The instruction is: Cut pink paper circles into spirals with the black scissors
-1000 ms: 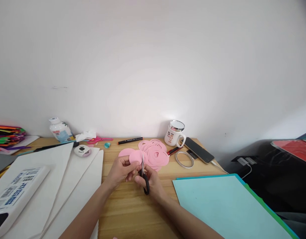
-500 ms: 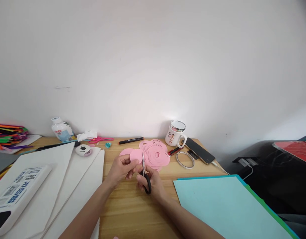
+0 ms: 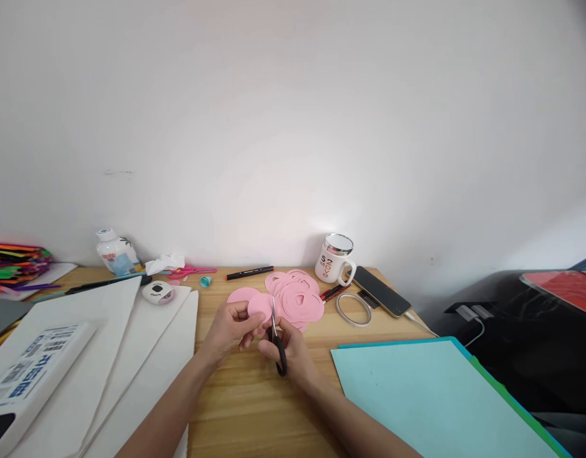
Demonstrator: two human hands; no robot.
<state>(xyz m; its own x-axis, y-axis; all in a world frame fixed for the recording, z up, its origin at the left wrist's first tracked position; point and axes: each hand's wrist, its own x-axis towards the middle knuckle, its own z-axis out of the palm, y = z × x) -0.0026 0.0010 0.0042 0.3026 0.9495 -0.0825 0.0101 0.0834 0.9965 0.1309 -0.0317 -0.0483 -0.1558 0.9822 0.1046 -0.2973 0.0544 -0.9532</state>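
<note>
My left hand (image 3: pixel 232 328) pinches a round pink paper piece (image 3: pixel 258 305) by its lower edge. Black-handled scissors (image 3: pixel 280 356) are gripped in my right hand (image 3: pixel 291 348), their blades pointing up at the right edge of that piece. How far the blades are apart is too small to tell. Right behind the scissors lies a pile of pink paper spirals and rounds (image 3: pixel 299 299). Another pink round (image 3: pixel 240 295) shows behind my left fingers.
A white mug (image 3: pixel 331 259), a phone (image 3: pixel 382 291) and a ring (image 3: pixel 353 310) stand or lie at the back right. Turquoise sheets (image 3: pixel 431 394) cover the right front, white sheets (image 3: pixel 144 375) the left. A black marker (image 3: pixel 249 273) lies near the wall.
The view has shifted slightly. My right hand and the scissors have turned or moved a little at the edge of the pink piece; both hands keep their hold.
</note>
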